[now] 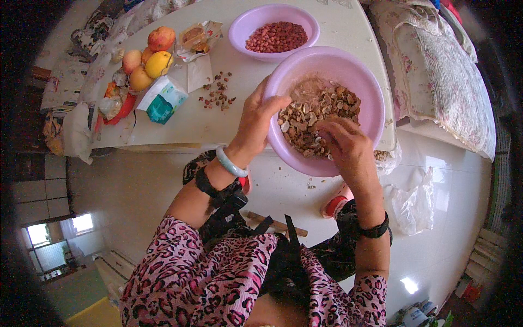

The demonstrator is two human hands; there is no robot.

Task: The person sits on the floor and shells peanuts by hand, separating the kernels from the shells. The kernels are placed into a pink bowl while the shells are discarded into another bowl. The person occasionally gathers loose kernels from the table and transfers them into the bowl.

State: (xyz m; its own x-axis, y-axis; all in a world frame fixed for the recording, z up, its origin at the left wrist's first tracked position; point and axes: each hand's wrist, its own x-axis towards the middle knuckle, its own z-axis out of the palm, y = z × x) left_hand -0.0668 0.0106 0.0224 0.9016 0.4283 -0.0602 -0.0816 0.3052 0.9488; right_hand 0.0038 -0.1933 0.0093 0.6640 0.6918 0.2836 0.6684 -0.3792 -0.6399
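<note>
My left hand grips the left rim of a light purple plastic basin, its thumb over the edge. The basin is tilted towards me and holds a heap of broken nut shells. My right hand reaches over the near rim, its bent fingers in the shells; whether they pinch a piece is hidden. Behind, a second purple basin with red-skinned peanut kernels stands on the white table. A small scatter of dark kernels lies on the table left of my left hand.
Fruit, a teal and white packet and an opened food wrapper lie on the table's left part. A quilted cover is at the right. A clear plastic bag and shell bits lie on the floor.
</note>
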